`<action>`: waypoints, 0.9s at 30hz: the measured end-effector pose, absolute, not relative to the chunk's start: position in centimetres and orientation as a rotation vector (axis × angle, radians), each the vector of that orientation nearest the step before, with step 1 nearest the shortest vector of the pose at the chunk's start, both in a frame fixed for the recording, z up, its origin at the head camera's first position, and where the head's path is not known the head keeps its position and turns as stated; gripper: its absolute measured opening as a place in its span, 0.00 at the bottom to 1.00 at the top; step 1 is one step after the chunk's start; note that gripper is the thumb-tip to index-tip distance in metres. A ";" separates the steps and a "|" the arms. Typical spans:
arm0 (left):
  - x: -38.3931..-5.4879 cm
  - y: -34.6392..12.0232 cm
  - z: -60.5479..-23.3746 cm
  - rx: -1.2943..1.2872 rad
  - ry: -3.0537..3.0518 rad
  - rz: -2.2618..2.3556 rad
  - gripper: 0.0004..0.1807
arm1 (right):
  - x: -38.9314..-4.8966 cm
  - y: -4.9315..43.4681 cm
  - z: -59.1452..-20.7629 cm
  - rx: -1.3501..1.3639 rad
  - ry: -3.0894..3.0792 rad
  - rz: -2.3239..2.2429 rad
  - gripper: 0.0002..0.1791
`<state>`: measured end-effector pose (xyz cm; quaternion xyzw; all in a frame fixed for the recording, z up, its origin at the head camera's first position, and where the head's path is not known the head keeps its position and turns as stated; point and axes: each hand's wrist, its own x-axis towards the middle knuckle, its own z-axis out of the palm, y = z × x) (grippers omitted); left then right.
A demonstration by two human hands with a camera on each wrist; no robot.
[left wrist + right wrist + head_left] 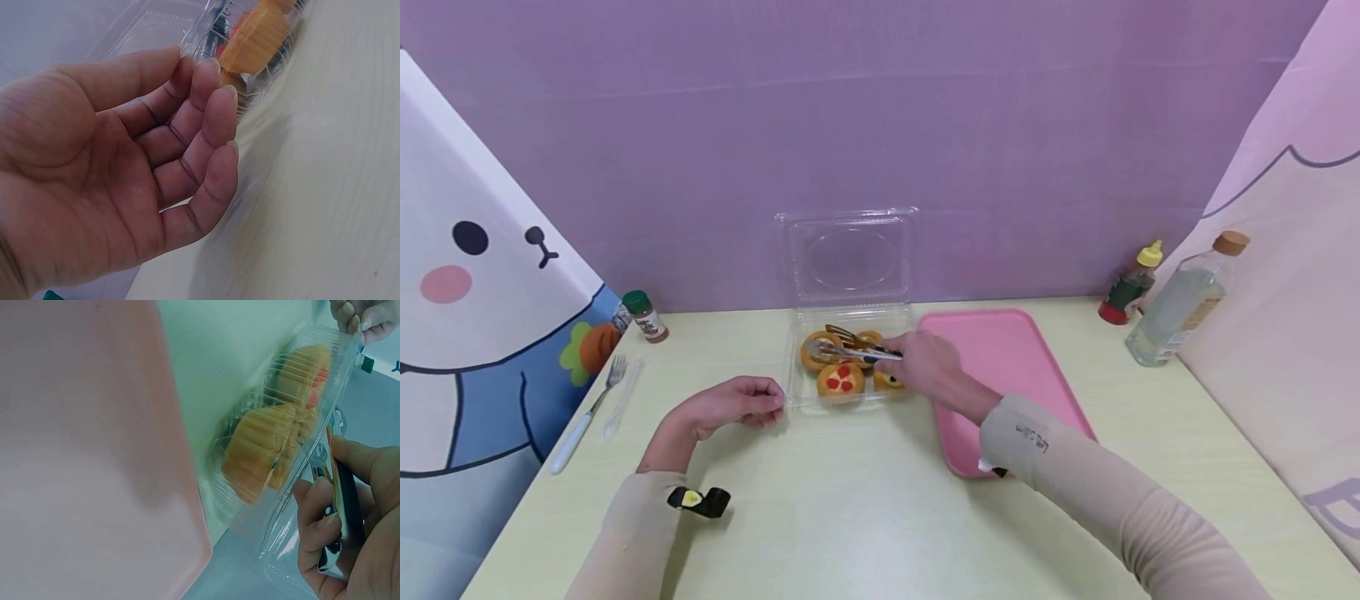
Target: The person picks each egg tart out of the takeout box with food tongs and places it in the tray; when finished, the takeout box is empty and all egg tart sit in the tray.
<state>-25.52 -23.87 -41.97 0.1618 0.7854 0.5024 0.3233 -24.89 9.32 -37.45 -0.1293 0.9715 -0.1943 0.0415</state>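
Observation:
A clear plastic clamshell container (pixel 801 403) stands on the table with its lid (pixel 850 287) raised at the back. Inside sit several small round tarts, one topped with red pieces (pixel 840 381). At the near left corner my left hand (pixel 730 405) pinches the container's rim between thumb and forefinger; the left wrist view shows this grip (pixel 144 150). My right hand (pixel 925 362) grips metal tongs (pixel 880 357) over the tarts. In the right wrist view the tongs' dark handle (pixel 349 500) lies within the curled fingers. Whether the tips touch a tart I cannot tell.
A pink tray (pixel 1000 358) lies right of the container, under the right forearm. A sauce bottle with yellow cap (pixel 1127 287) and a clear bottle (pixel 1183 304) stand far right. At left are a green-lidded jar (pixel 646 317), a fork (pixel 580 425) and a clear-wrapped utensil (pixel 622 402).

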 end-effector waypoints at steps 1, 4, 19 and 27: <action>-25.5 -23.8 -42.0 0.419 2.061 1.318 0.14 | -24.9 9.3 -37.5 -0.399 2.975 -0.595 0.26; -25.6 -23.8 -42.0 0.419 2.059 1.318 0.14 | -24.9 9.3 -37.5 -0.398 2.977 -0.596 0.26; -25.5 -23.9 -41.7 0.449 2.050 1.319 0.15 | -25.1 9.8 -37.3 -0.336 3.002 -0.712 0.27; -25.6 -23.9 -41.9 0.424 2.060 1.315 0.16 | -24.8 10.5 -36.7 -0.314 3.039 -0.717 0.29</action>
